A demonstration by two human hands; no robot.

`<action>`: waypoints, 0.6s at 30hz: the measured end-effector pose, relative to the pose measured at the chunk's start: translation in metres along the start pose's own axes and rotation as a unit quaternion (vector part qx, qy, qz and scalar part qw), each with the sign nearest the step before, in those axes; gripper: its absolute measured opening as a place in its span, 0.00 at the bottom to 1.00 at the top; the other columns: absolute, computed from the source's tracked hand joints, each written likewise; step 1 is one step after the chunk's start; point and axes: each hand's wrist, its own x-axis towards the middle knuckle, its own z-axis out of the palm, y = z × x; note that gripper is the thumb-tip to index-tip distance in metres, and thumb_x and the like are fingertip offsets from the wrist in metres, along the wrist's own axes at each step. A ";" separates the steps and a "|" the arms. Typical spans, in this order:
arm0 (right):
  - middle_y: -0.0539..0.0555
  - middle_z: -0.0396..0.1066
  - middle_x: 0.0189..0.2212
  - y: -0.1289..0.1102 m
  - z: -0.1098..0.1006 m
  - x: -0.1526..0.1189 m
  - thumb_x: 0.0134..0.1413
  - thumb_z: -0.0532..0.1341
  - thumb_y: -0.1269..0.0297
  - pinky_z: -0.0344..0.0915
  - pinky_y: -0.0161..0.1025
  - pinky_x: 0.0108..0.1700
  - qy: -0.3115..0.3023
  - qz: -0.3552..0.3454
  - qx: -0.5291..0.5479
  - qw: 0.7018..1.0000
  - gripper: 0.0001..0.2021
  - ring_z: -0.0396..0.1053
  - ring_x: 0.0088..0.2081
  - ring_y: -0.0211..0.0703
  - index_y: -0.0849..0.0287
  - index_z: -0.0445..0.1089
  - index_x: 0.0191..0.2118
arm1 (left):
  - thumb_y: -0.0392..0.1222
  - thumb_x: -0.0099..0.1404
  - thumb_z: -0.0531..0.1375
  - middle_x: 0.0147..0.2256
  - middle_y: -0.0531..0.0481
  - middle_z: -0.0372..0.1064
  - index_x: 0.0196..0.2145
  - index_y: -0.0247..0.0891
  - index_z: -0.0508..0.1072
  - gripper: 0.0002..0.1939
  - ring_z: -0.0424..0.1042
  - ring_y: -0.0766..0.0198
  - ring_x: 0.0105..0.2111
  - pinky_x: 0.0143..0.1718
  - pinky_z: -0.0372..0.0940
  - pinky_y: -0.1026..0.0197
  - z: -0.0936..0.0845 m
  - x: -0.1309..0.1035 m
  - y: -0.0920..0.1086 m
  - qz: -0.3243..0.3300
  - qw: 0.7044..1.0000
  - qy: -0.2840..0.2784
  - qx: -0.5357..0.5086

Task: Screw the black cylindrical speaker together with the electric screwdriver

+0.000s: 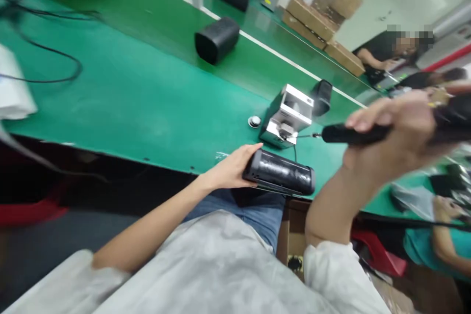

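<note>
Black speaker (285, 174), at the green bench's (147, 103) near edge; left hand (233, 167) clamped on one end, some fingers hidden. Black screwdriver (353, 134), rear cut off; right hand (393, 122) curled around it, blurred. Metal box (289, 115), near the screwdriver's tip, interior unclear.

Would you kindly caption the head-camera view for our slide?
Left hand holding one end of a black device, right hand gripping a black driver, at a green workbench.
</note>
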 end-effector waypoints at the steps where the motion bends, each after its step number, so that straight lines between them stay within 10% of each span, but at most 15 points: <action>1: 0.40 0.61 0.24 0.013 0.000 0.005 0.65 0.68 0.69 0.65 0.32 0.26 0.005 -0.034 -0.013 0.999 0.08 0.62 0.21 0.29 0.53 0.67 0.41 | 0.44 0.64 0.81 0.75 0.27 0.61 0.86 0.48 0.44 0.67 0.67 0.27 0.73 0.75 0.66 0.23 0.000 0.001 -0.001 -0.003 1.000 -0.002 -0.002; 18: 0.38 0.57 0.26 0.118 -0.014 0.015 0.74 0.67 0.56 0.66 0.39 0.27 0.013 0.041 -0.137 0.990 0.14 0.62 0.21 0.37 0.47 0.60 0.53 | 0.44 0.62 0.83 0.76 0.29 0.62 0.86 0.50 0.43 0.70 0.68 0.30 0.74 0.76 0.67 0.28 0.000 -0.001 -0.001 -0.027 0.999 -0.014 0.039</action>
